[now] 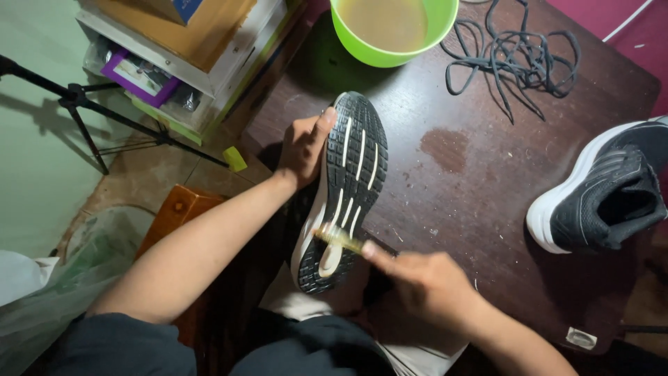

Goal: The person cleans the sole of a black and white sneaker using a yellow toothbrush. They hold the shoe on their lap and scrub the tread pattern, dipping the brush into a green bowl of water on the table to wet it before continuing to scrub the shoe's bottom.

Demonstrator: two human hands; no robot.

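Right hand (428,282): fingers closed around the handle of a small brush (339,238), its pale bristles pressed to the heel end of the sole. Left hand (303,147): fingers wrapped over the side of the shoe (344,191), thumb lying along the sole's rim near the toe. Shoe held sole-up, toe pointing away from the person, at the near left edge of the counter (480,181); heel overhangs toward the lap. Sole black with fine ribbed tread, white lengthwise stripes down the middle, white midsole edge showing on the left side. Outward: dark wood counter, damp patch and pale specks just right of the shoe. Second shoe (605,191), black mesh upper, white sole, unlaced, sits upright at the right edge, well apart. Tangle of dark laces (518,49) toward the far right corner. Green bowl (390,31) of murky yellowish water at the far edge, beyond the held shoe's toe. Off the counter's left: black tripod leg (90,115).
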